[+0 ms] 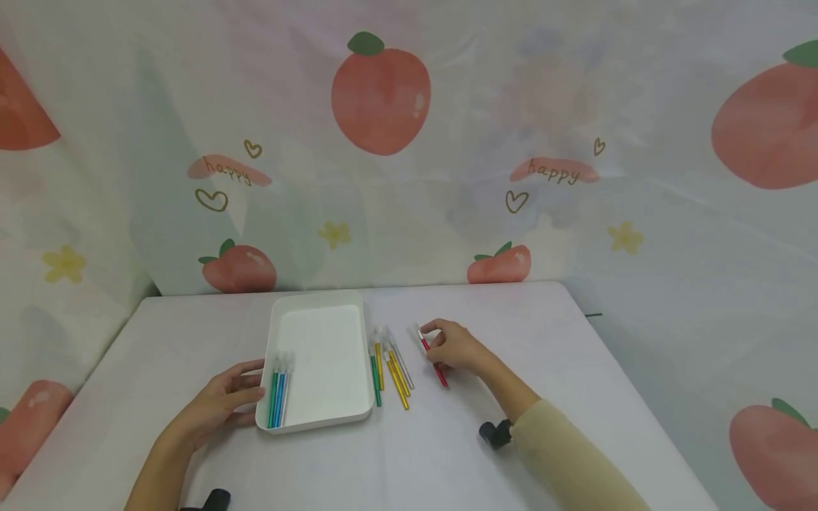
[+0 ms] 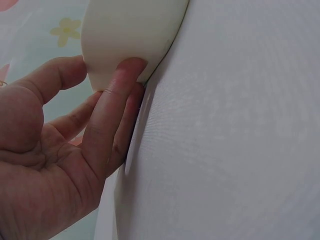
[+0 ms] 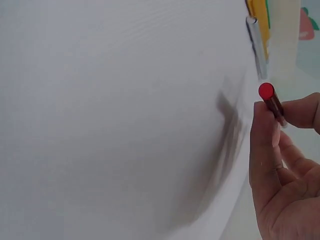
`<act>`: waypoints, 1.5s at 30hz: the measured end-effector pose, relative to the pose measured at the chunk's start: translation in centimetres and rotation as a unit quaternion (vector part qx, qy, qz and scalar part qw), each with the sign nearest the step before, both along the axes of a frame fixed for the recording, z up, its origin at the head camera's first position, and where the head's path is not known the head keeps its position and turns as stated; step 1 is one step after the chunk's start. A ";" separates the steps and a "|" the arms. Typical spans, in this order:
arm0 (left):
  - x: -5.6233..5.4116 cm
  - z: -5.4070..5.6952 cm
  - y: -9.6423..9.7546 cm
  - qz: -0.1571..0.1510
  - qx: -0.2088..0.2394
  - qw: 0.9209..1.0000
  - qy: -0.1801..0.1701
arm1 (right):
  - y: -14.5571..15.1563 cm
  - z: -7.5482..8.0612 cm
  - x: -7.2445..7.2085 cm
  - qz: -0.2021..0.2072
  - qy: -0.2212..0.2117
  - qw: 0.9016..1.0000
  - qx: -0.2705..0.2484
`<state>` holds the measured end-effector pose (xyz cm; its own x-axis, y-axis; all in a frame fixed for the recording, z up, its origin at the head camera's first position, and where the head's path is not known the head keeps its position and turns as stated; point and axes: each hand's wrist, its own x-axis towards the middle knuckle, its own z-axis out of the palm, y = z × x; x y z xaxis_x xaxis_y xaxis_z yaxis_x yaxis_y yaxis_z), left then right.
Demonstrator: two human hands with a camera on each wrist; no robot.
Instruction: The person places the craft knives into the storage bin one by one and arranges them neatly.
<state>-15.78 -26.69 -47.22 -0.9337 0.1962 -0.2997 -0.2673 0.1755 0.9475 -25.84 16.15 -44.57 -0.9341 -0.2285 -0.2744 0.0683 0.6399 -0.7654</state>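
The right hand (image 1: pixel 456 346) pinches a slim red pen-like tool (image 1: pixel 441 375) with a clear cap between thumb and fingers, right of the loose ones; its round red end (image 3: pixel 266 91) faces the right wrist camera. At the tray's left side, the left hand (image 1: pixel 214 399) touches the outer wall of the white tray (image 1: pixel 319 424) with extended fingers (image 2: pixel 107 110). Inside the tray, along its left wall, lie similar green, blue and silver tools (image 1: pixel 279 399). Between tray and right hand rest loose ones: green (image 1: pixel 375 380), several yellow (image 1: pixel 397 376) and silver (image 1: pixel 404 367).
A white cloth covers the table (image 1: pixel 479 447), whose back edge meets a fruit-printed curtain (image 1: pixel 415 213). Black wrist-worn devices show beside the right sleeve (image 1: pixel 495 434) and below the left forearm (image 1: pixel 216 499).
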 end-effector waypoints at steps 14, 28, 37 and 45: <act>-0.1 -0.3 -0.1 0.004 -0.002 1.000 -0.003 | -2.3 1.7 0.5 0.029 0.002 0.998 -0.047; 0.1 0.0 0.1 0.004 -0.001 1.000 0.001 | -5.0 3.1 0.9 0.068 0.005 0.995 -0.076; 0.2 0.1 0.2 0.004 -0.002 1.000 -0.003 | -7.4 3.2 1.0 0.082 -0.005 0.993 -0.085; 0.2 0.1 0.2 0.011 -0.003 1.000 -0.003 | -9.3 3.4 1.2 0.103 -0.002 0.990 -0.097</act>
<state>-15.63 -26.51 -47.11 -0.9356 0.1740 -0.3072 -0.2774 0.1760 0.9445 -24.65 6.89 -41.13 -0.8609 -0.4633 -0.2104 -0.0457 0.4822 -0.8749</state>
